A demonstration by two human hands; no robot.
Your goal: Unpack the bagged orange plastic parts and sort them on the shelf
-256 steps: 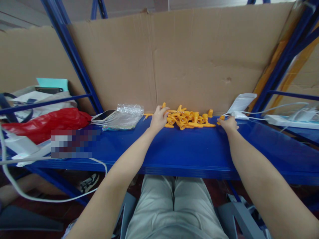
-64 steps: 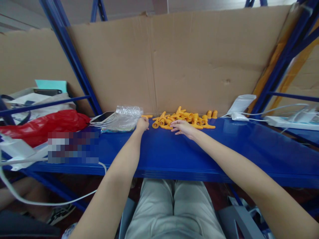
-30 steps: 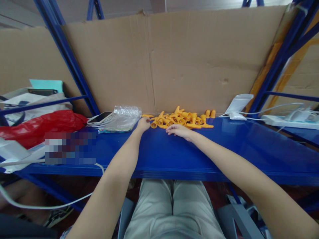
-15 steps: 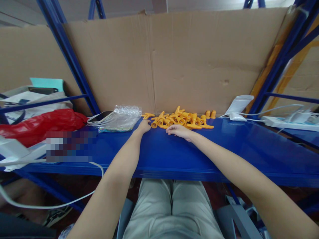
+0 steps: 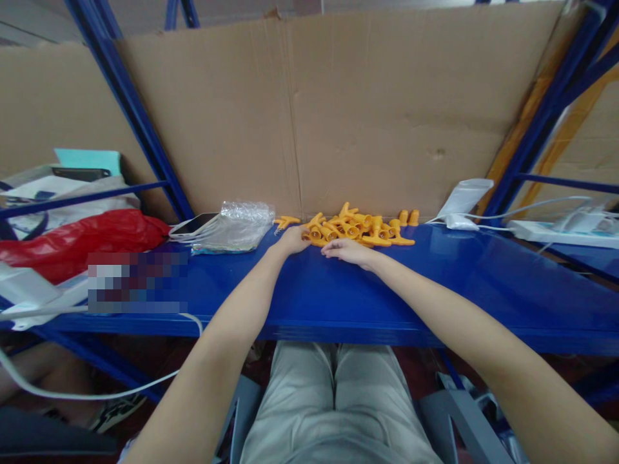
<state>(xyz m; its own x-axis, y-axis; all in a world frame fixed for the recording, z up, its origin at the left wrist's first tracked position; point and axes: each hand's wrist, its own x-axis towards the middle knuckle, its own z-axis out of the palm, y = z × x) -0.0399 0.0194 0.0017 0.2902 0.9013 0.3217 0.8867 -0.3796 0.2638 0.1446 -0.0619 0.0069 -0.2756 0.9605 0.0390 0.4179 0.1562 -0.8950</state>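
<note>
A pile of orange-yellow T-shaped plastic pieces (image 5: 349,225) with hollow round ends lies against the cardboard at the back of the blue shelf. At its left end is my left hand (image 5: 293,240), its fingers closed around one piece (image 5: 306,235); the fingertips are partly hidden. A single T-shaped piece (image 5: 287,222) lies apart, just behind and left of that hand. My right hand (image 5: 351,252) rests at the pile's front edge, palm turned inward. Its fingers are loosely bent and apart, with nothing visible in them.
Two small orange caps (image 5: 409,218) stand right of the pile. A clear plastic bag stack (image 5: 236,229) and a red bag (image 5: 91,241) are on the left. White cables and a power strip (image 5: 563,233) lie at right. Cardboard (image 5: 387,116) walls the back.
My left hand has moved right, from beside the single piece to the pile's left end, and has closed on a piece there. My right hand has barely moved.
</note>
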